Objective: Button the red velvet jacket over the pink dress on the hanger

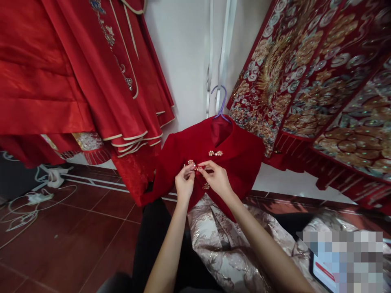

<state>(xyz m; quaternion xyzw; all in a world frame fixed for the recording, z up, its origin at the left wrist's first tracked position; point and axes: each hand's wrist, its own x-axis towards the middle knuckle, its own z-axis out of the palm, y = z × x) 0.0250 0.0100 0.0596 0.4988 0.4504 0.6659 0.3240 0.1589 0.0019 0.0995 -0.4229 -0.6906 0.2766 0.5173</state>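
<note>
A short red velvet jacket (238,156) hangs on a purple hanger (222,103) in front of me. Pearl and gold clasps run down its front: one (215,153) near the collar is fastened, another (206,186) sits lower. Both my hands meet at the middle clasp (195,167). My left hand (184,183) pinches its left half with the fingers closed. My right hand (216,177) pinches the right half the same way. Below the jacket lies a pale silver patterned skirt (226,244).
Red satin robes (76,77) with cream trim hang at the left. Heavily embroidered red and gold garments (320,73) hang at the right. White cables (33,199) lie on the brown tiled floor. A phone (324,272) shows at the lower right, beside a blurred patch.
</note>
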